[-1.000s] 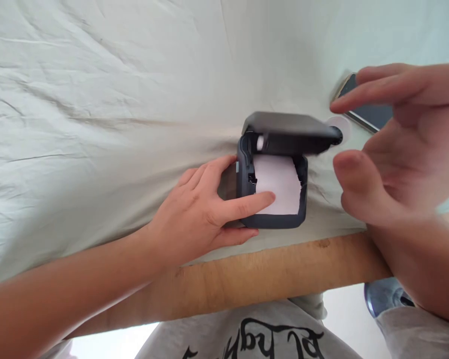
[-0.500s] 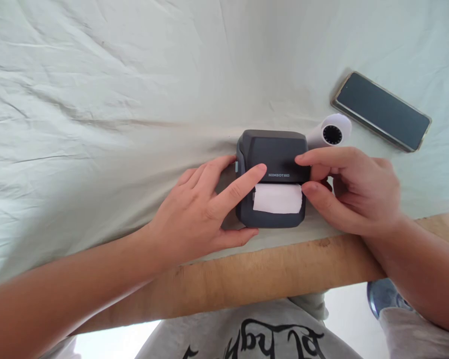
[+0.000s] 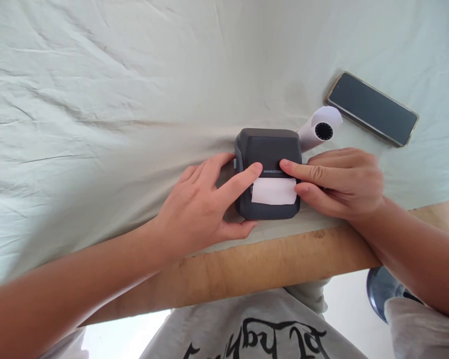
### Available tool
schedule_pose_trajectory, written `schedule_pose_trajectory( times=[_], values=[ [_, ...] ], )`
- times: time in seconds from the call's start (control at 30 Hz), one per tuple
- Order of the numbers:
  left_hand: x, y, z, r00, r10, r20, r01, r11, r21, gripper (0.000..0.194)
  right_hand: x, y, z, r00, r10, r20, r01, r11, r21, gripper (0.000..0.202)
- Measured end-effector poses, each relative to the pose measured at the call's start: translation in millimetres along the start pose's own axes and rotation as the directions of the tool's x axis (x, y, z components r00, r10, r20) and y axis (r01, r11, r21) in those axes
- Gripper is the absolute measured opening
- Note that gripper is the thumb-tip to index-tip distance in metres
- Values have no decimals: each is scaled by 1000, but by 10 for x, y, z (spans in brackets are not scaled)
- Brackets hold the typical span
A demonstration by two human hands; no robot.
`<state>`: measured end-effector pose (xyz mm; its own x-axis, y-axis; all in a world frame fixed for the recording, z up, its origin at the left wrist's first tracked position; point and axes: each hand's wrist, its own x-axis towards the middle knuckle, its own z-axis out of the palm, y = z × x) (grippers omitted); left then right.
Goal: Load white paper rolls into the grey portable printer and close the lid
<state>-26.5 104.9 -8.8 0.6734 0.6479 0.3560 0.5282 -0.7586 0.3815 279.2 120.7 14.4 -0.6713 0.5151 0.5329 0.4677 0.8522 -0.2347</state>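
A dark label printer with NIIMBOT lettering sits on the cloth near the table's front edge. From its front slot a strip of white label paper sticks out. My left hand grips the printer's left side, index finger on the lid, thumb at the front and the other fingers toward the back corner. On the right side, my right hand presses its index fingertip on the lid beside the lettering. Its thumb tip touches the right end of the paper and the printer's edge; the remaining fingers are curled and partly hidden.
A white paper roll with a black core end lies just behind the printer's right side. Farther right is a phone with a dark screen. Wrinkled pale cloth covers the table up to its wooden front edge.
My right hand has moved left, its index finger now farther in on the lid and its fingers more folded. My left hand keeps its grip. The whole view has shifted slightly.
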Motion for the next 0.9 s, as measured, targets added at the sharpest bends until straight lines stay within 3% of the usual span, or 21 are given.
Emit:
schedule_pose_trajectory(
  times=[0.3,0.63,0.9],
  values=[
    [32,54,38,995,-86,51,81,992,94,86,-63,-152,173,985,-85,-148,21,922,-388,38],
    [10,17,106,999,-40,-17,41,994,97,98,-65,-179,241,976,-88,-200,7,928,-373,37],
    [92,65,-72,996,-64,68,60,996,62,77,-68,-130,250,975,-66,-213,4,959,-282,32]
  ],
)
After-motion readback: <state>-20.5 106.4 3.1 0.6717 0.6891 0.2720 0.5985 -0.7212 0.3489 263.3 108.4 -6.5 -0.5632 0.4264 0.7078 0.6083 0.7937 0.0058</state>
